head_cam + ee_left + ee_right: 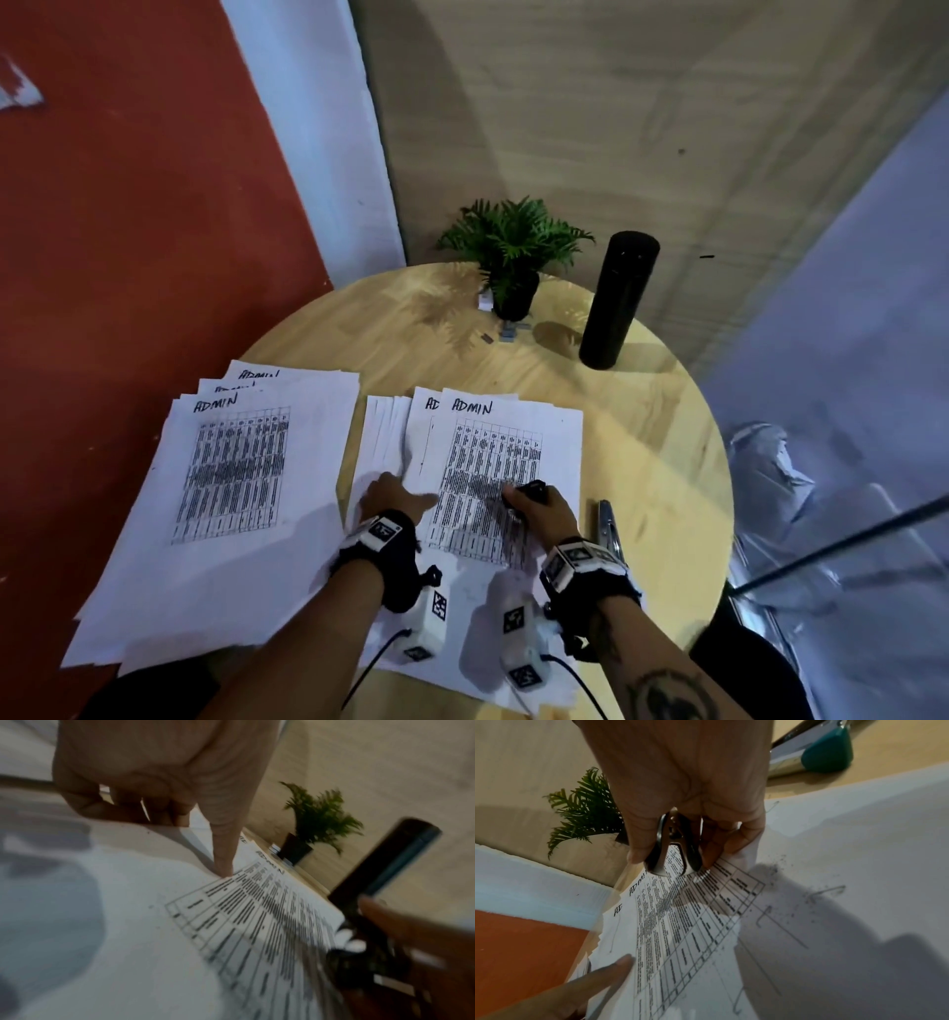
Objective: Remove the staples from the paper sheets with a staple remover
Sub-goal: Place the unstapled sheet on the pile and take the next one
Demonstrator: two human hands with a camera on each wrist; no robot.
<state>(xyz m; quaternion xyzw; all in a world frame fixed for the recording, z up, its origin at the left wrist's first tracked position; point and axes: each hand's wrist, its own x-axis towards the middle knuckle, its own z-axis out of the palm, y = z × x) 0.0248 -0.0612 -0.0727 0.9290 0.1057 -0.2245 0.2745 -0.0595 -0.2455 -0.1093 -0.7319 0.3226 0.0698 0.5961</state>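
Two piles of printed sheets headed ADMIN lie on a round wooden table (642, 411). My left hand (393, 493) rests on the right pile (493, 452), its thumb (223, 866) pressing the left edge of the top sheet. My right hand (534, 506) grips a black and chrome staple remover (675, 852) between thumb and fingers, with its jaws just above the printed table on that sheet. Bent loose staples (763, 915) lie on the bare white paper near me. The left pile (231, 478) is untouched.
A chrome stapler (608, 529) with a teal end lies right of my right wrist. A potted fern (513, 257), a tall black bottle (619, 300) and small bits (508, 331) stand at the table's far side. The left pile overhangs the table edge above red floor.
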